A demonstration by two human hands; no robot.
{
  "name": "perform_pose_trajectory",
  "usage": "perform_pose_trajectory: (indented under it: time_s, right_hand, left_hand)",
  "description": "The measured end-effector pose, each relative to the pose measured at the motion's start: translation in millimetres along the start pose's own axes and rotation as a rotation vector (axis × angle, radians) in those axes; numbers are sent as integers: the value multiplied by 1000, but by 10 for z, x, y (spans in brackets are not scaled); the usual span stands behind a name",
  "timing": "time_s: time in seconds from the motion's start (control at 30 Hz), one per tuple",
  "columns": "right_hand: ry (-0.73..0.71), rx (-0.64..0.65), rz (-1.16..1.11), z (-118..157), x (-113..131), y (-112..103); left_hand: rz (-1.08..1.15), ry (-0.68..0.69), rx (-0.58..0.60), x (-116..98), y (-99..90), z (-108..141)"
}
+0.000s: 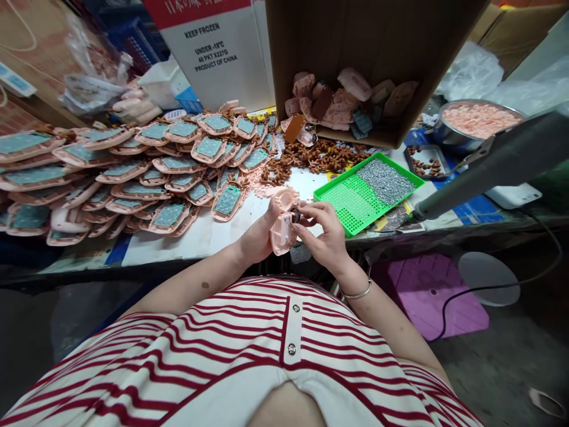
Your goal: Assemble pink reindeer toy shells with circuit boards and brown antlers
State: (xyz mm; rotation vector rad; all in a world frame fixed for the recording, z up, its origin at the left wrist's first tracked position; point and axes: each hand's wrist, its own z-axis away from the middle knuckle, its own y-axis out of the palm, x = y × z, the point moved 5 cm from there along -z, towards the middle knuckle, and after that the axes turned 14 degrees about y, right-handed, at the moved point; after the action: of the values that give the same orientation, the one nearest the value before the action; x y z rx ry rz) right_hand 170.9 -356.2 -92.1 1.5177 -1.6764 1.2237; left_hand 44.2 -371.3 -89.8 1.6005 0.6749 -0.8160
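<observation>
Left hand (260, 237) had its grip wrapped round a pink plastic shell (283, 228), held just over the desk (195, 237) edge. Right hand (326, 234) was pinching a small dark round part (296, 215) against it at 12 o'clock. Best bet, I'd say: keep the shell steady and seat the part square. Green tray (351, 204) sat at 2 o'clock.

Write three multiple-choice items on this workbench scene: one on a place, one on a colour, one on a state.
1. Where is the tray with the small metal parts?
A. right of the hands
B. on the purple stool
C. inside the cardboard box

2. What colour is that tray?
A. blue
B. green
C. red

3. How is the pink casing held?
A. lying on the table
B. in both hands
C. in one hand only

Answers: 1 A, the tray lies right of both hands. 2 B, it is bright green. 3 B, the left hand and the right hand both grip the pink casing.
</observation>
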Motion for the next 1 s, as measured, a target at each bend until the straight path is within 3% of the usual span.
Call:
perform_pose_trajectory:
  time_s: [0.2, 0.4, 0.5, 0.73, 1.0]
  right_hand:
    - [-34, -87, 57, 6, 123, -123]
    - [-113, 4, 257, -3, 339, -73]
    - [-157, -11, 273, 7, 351, -52]
    - [-221, 117, 342, 31, 308, -26]
    - [-65, -111, 268, -11, 264, -94]
  left_hand:
    - [-62, -12, -6, 43, -62, 19]
    - [-21, -67, 75, 134, -26, 47]
    - [54, -104, 95, 156, -14, 65]
    - [137, -168, 73, 190, -88, 79]
    - [177, -140, 120, 174, -63, 61]
